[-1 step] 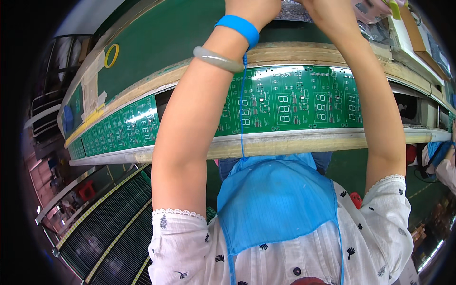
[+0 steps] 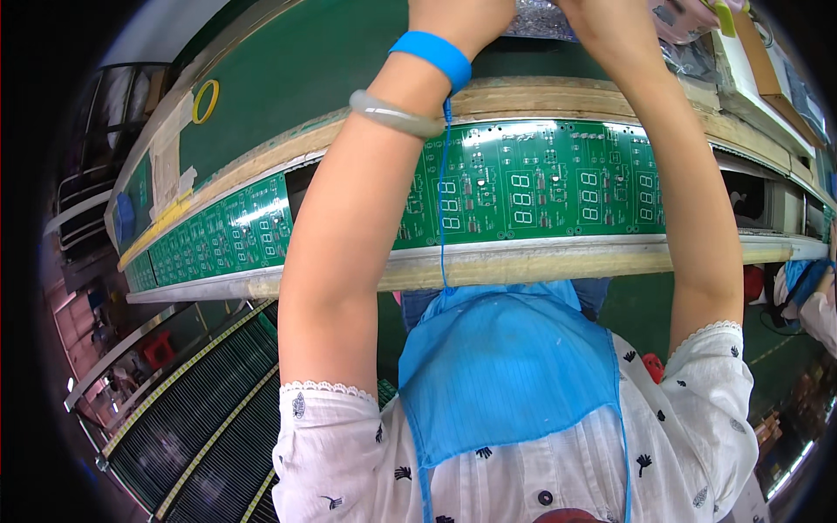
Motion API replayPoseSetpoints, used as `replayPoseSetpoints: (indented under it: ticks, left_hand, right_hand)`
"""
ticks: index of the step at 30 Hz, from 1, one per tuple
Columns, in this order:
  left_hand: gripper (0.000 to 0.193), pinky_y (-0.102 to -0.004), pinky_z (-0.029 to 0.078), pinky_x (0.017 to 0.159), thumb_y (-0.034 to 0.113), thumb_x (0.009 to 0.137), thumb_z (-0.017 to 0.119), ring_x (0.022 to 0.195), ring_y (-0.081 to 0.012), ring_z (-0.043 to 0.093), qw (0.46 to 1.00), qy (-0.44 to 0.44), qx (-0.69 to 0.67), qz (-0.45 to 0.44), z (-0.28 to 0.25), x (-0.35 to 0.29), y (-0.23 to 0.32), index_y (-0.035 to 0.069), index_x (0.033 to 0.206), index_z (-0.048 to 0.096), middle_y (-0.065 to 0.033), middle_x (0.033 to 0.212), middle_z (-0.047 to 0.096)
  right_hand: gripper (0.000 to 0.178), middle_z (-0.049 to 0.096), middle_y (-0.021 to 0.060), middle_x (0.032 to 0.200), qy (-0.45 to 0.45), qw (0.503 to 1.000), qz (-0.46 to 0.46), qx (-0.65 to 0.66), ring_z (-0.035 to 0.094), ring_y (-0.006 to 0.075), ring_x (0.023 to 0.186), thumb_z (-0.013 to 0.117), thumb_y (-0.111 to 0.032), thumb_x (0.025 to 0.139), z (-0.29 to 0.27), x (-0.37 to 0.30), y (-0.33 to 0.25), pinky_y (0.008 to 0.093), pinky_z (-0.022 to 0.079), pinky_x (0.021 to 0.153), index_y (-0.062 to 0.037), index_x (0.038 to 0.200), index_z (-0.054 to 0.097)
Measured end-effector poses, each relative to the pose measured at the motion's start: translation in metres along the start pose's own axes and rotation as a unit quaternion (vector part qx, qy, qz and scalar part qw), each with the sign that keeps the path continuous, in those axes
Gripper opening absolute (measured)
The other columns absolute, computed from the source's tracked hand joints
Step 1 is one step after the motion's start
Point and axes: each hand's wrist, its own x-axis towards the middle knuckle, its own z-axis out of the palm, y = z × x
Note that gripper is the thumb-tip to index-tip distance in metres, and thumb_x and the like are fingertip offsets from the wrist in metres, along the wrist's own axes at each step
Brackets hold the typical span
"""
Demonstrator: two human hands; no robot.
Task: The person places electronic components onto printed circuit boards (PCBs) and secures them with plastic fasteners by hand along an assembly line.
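Both my arms reach over the rail to the far side of the bench. My left hand (image 2: 462, 19), with a blue wrist strap and a pale bangle below it, is cut off by the top edge. My right hand (image 2: 603, 24) is cut off there too, so the fingers of both are out of sight. Between them shows a shiny, clear plastic bag (image 2: 542, 21) of small parts; whether either hand holds anything cannot be seen. Below my wrists a green circuit board panel (image 2: 545, 205) with white digit displays lies in the rail track, and a second such panel (image 2: 218, 235) lies to the left.
A wooden rail (image 2: 532, 100) runs behind the boards, and a front rail (image 2: 558, 266) edges them. The strap's blue cord (image 2: 445, 209) hangs across the panel. A yellow tape ring (image 2: 206, 102) lies far left. A rack of boards (image 2: 200, 418) stands low left; a pink container (image 2: 684, 19) sits far right.
My left hand and wrist have shifted slightly left and down, and the right hand has moved a little. The boards stay where they were.
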Motion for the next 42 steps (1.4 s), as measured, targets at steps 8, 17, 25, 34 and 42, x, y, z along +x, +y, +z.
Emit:
replayPoseSetpoints:
  ticks: [8, 17, 25, 34, 42]
  left_hand:
    - [0.012, -0.0366, 0.054, 0.073, 0.009, 0.082, 0.07, 0.077, -0.0308, 0.068, 0.9, -0.034, -0.381, -0.208, -0.062, -0.062, -0.007, 0.001, 0.091, 0.074, -0.0158, 0.087, 0.072]
    - [0.018, -0.0242, 0.054, 0.083, 0.007, 0.092, 0.069, 0.093, -0.0139, 0.07, 0.817, -0.062, -0.51, -0.262, -0.085, -0.132, -0.032, -0.003, 0.106, 0.072, -0.0118, 0.098, 0.075]
    - [0.017, -0.0218, 0.053, 0.081, 0.009, 0.09, 0.073, 0.089, -0.0097, 0.067, 0.813, -0.05, -0.508, -0.282, -0.084, -0.149, -0.043, 0.001, 0.105, 0.074, -0.005, 0.095, 0.073]
    - [0.017, -0.0222, 0.053, 0.079, 0.008, 0.088, 0.074, 0.087, -0.0093, 0.066, 0.808, -0.051, -0.512, -0.286, -0.078, -0.155, -0.047, 0.002, 0.104, 0.076, -0.0045, 0.095, 0.074]
    - [0.018, -0.0222, 0.053, 0.084, 0.007, 0.089, 0.074, 0.09, -0.0091, 0.066, 0.822, -0.073, -0.48, -0.298, -0.075, -0.16, -0.05, 0.003, 0.107, 0.075, -0.0032, 0.099, 0.073]
  right_hand:
    - [0.03, 0.07, 0.0041, 0.099, -0.097, 0.862, 0.137, 0.478, 0.063, 0.0114, 0.096, 0.066, -0.026, 0.097, -0.005, -0.039, -0.027, 0.0247, 0.047, 0.088, -0.0041, 0.117, 0.071]
    - [0.027, 0.072, 0.0071, 0.102, -0.188, 0.709, 0.194, 0.652, 0.068, 0.014, 0.1, 0.07, -0.017, 0.093, -0.009, -0.064, -0.083, 0.0259, 0.053, 0.088, -0.0012, 0.115, 0.07]
    - [0.025, 0.071, 0.0031, 0.096, -0.195, 0.73, 0.201, 0.624, 0.064, 0.0093, 0.089, 0.073, -0.017, 0.09, -0.001, -0.067, -0.093, 0.0223, 0.05, 0.081, -0.0026, 0.11, 0.073]
    - [0.019, 0.072, 0.0052, 0.091, -0.161, 0.85, 0.125, 0.486, 0.066, 0.0142, 0.089, 0.071, -0.013, 0.089, 0.017, -0.077, -0.089, 0.0284, 0.053, 0.076, -0.0075, 0.106, 0.076]
    - [0.022, 0.071, 0.0007, 0.085, -0.142, 0.949, -0.009, 0.282, 0.063, 0.0235, 0.097, 0.069, -0.011, 0.079, 0.021, -0.078, -0.096, 0.041, 0.048, 0.087, -0.0121, 0.1, 0.075]
